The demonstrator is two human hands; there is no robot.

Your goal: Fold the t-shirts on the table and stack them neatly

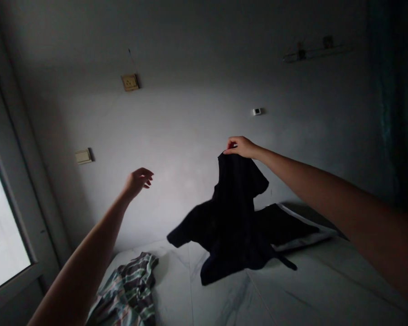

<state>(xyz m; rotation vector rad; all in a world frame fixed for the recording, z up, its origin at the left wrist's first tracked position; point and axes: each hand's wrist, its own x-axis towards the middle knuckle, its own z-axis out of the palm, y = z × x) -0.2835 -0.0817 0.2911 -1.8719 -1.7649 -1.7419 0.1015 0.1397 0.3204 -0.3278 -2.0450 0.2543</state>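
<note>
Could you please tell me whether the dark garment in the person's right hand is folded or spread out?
It is unfolded: the right hand pinches the dark garment at one edge, and the cloth hangs loosely spread below it, over the white bed.

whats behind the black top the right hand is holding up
The pale wall and a dark pillow with a white edge, lying on the bed. The top hides part of the pillow.

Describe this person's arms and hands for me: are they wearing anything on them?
The left arm and right arm are slim and bare, with no sleeve in view as far as the picture's edge. The left hand and right hand are bare too: no gloves, and no watch, bracelet or cable shows at either wrist.
</note>
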